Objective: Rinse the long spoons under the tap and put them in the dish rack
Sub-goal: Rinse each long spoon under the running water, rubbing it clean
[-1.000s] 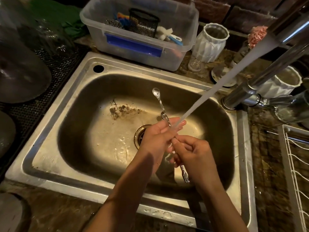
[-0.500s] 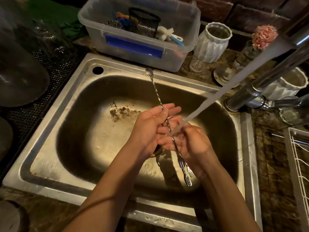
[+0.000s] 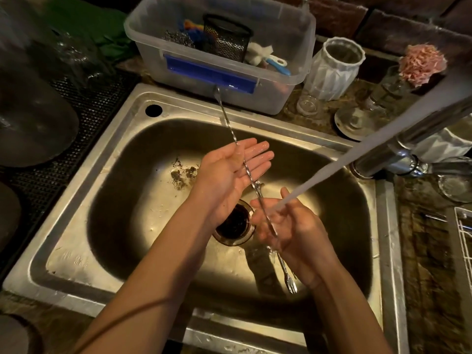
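Thin twisted-stem long spoons (image 3: 227,123) slant over the steel sink (image 3: 120,129), bowl end up near the plastic tub, a forked end (image 3: 291,286) low beside my right wrist. My left hand (image 3: 229,169) is flat with fingers spread, the stem lying across its palm. My right hand (image 3: 298,233) cups loosely around the lower stem, where the water stream (image 3: 357,159) from the tap (image 3: 398,154) lands. A second forked tip (image 3: 258,185) shows between the hands. The white wire dish rack (image 3: 463,238) is at the right edge.
A clear plastic tub (image 3: 281,47) of brushes and scourers stands behind the sink. White vases (image 3: 332,70), small glasses and a pink flower crowd the back right. A black mat (image 3: 89,103) with dark dishes lies left. Food debris (image 3: 182,173) and the drain (image 3: 233,226) are in the basin.
My left hand slid forward and opened flat. My right hand drew back and loosened. The spoon's bowl end moved up toward the tub. The hands came apart along the stem.
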Demonstrator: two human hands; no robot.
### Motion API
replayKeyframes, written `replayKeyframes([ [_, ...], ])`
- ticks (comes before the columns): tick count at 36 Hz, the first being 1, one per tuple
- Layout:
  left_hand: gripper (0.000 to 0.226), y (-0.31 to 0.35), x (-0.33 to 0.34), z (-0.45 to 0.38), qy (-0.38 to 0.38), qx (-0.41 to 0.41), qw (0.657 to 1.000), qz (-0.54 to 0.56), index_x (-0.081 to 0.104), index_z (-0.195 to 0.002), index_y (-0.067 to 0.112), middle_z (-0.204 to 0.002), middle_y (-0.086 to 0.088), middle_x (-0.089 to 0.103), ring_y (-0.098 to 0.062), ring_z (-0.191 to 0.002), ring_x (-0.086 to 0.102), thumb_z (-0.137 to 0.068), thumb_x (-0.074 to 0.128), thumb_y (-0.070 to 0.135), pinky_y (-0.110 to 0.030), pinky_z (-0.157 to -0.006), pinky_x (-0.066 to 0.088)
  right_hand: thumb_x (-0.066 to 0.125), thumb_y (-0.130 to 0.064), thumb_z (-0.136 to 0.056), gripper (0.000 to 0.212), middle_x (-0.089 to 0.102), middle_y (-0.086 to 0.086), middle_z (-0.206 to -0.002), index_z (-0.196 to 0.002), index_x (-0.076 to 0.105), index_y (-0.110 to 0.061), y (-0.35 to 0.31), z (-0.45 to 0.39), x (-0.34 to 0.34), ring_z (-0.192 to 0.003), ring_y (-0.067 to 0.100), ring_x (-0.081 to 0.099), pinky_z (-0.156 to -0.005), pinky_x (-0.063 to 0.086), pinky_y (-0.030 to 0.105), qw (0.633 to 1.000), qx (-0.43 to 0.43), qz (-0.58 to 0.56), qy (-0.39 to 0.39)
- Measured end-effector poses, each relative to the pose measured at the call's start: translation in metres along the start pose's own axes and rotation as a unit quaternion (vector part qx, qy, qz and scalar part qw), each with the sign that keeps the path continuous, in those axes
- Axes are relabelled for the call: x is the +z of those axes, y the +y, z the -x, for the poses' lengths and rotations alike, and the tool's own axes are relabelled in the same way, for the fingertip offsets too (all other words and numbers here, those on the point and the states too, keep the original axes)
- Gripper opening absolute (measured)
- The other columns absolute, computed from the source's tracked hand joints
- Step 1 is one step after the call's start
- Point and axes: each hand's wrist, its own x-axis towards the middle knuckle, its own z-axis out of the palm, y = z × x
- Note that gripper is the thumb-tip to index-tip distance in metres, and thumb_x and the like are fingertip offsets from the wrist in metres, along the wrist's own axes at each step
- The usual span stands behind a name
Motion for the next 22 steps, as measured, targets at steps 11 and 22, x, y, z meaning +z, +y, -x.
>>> replayKeyframes([
  [11, 0.035, -0.011, -0.004, 0.000, -0.007, -0.014, 0.997, 0.073, 0.052, -0.129, 0.000, -0.124, -0.020, 0.069, -0.034, -0.114, 0.069, -0.108, 0.025, 0.005, -0.042, -0.097, 0.057, 0.053, -0.040, -0.095, 0.041, 0.064, 0.013, -0.073, -0.100, 0.070, -0.003, 0.002, -0.004, -0.013, -0.055, 0.014, 0.053, -0.044, 0.035, 0.022, 1.000, -0.016, 0.024, 0.007],
  [22, 0.030, -0.027, 0.001, 0.008, -0.032, -0.013, 0.991, 0.130, 0.051, -0.127, -0.005, -0.120, -0.024, 0.070, -0.036, -0.110, 0.070, -0.105, 0.038, 0.009, -0.038, -0.084, 0.061, 0.054, -0.011, -0.096, 0.018, 0.056, 0.013, -0.074, -0.093, 0.068, -0.001, 0.009, 0.004, -0.022, -0.054, 0.011, 0.043, -0.048, 0.039, 0.017, 0.992, -0.053, 0.104, -0.042],
])
